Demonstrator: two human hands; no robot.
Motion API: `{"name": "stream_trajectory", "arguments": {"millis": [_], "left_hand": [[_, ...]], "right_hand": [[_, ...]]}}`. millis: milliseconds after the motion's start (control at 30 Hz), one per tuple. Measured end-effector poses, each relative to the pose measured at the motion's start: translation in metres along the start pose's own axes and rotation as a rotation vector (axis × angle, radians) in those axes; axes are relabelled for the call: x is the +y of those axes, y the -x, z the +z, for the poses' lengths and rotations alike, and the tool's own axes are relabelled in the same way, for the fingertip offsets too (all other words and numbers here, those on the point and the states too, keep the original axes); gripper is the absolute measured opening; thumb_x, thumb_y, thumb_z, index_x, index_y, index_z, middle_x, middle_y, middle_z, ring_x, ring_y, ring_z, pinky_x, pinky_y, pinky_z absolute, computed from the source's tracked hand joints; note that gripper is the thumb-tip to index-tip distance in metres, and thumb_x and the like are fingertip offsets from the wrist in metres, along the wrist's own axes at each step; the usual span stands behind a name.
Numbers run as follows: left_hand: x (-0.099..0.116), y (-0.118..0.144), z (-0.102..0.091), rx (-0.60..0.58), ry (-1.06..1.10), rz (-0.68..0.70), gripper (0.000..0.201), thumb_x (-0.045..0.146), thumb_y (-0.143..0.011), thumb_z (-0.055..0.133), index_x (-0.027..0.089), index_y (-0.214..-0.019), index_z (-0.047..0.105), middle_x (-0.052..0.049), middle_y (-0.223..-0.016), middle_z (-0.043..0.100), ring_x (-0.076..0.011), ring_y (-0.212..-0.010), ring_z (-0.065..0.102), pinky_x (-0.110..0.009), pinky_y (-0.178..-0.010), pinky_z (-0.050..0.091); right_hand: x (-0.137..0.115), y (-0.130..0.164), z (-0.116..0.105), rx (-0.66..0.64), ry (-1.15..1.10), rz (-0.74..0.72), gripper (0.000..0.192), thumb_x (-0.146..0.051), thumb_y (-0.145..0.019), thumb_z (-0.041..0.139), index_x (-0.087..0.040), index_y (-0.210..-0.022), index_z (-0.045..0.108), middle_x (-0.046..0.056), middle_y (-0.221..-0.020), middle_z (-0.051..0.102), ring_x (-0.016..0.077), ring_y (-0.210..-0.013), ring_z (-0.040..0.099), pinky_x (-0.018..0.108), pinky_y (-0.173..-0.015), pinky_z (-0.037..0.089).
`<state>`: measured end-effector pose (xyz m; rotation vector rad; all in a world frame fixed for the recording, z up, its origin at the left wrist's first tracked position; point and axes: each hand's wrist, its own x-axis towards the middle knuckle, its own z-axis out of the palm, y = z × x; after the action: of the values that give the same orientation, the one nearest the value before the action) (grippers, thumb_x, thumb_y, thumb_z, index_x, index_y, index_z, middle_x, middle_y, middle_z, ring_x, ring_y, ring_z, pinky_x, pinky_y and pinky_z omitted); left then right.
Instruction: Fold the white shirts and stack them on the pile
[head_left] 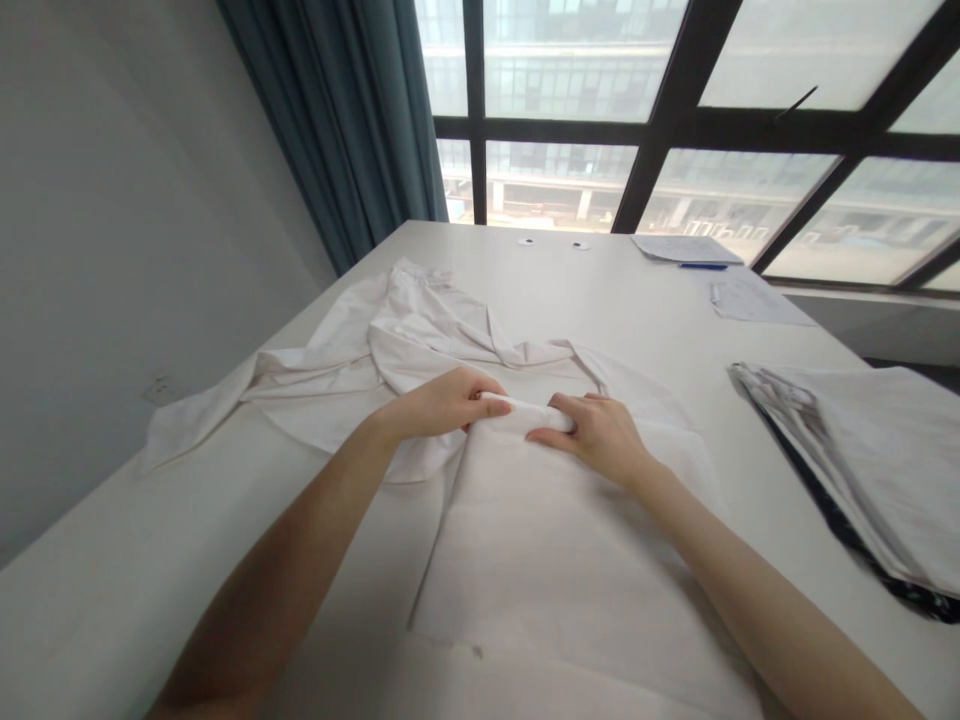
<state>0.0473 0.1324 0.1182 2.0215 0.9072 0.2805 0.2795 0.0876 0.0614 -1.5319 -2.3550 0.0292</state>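
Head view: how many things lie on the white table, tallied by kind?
Crumpled white cloth garment, gripped by left hand and right hand: 1
Folded fabric stack: 1
Paper sheets: 2
Blue pen: 1
Total: 5

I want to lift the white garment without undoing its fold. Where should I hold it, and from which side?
Probably grip the white garment at its rolled far edge, where left hand and right hand already pinch it, coming from the near side: that edge is thick and raised, the rest lies flat.
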Motion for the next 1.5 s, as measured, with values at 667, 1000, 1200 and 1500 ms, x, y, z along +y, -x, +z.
{"name": "stream_trajectory", "arguments": {"millis": [667,1000,1200,1500], "left_hand": [[-0.023,-0.009,-0.018,-0.249,-0.137,-0.055,0.048,0.06,-0.078,0.06,0.015,-0.062,0.061,0.004,-0.053,0.044,-0.0093,-0.051,0.037,-0.02,-0.046,0.024],[-0.016,-0.013,0.014,-0.03,-0.565,0.043,0.045,0.056,-0.085,0.059,0.018,-0.063,0.059,0.002,-0.054,0.053,-0.0129,-0.052,0.049,-0.022,-0.05,0.024],[-0.026,-0.005,0.026,0.09,-0.907,0.132,0.049,0.061,-0.089,0.049,0.018,-0.07,0.062,-0.001,-0.052,0.057,-0.0155,-0.052,0.058,-0.022,-0.052,0.029],[-0.034,0.001,0.031,0.111,-0.995,0.122,0.051,0.062,-0.089,0.046,0.017,-0.072,0.062,-0.005,-0.059,0.064,-0.0175,-0.056,0.062,-0.022,-0.054,0.033]], "right_hand": [[0.035,0.005,-0.013,-0.116,-0.071,-0.086,0.059,-0.072,-0.089,0.035,-0.023,-0.06,0.051,-0.002,-0.047,0.045,0.0149,-0.049,0.044,0.027,-0.055,0.024],[0.04,0.017,-0.021,-0.135,-0.021,-0.096,0.056,-0.066,-0.094,0.033,-0.023,-0.066,0.056,0.001,-0.054,0.058,0.0175,-0.054,0.053,0.028,-0.055,0.024],[0.064,0.032,-0.022,-0.116,0.013,-0.077,0.058,-0.064,-0.095,0.031,-0.023,-0.063,0.055,0.003,-0.056,0.06,0.0185,-0.055,0.055,0.028,-0.056,0.024],[0.076,0.046,-0.018,-0.13,0.115,-0.045,0.059,-0.06,-0.098,0.024,-0.022,-0.067,0.056,0.004,-0.058,0.064,0.0191,-0.057,0.059,0.029,-0.057,0.025]]}}
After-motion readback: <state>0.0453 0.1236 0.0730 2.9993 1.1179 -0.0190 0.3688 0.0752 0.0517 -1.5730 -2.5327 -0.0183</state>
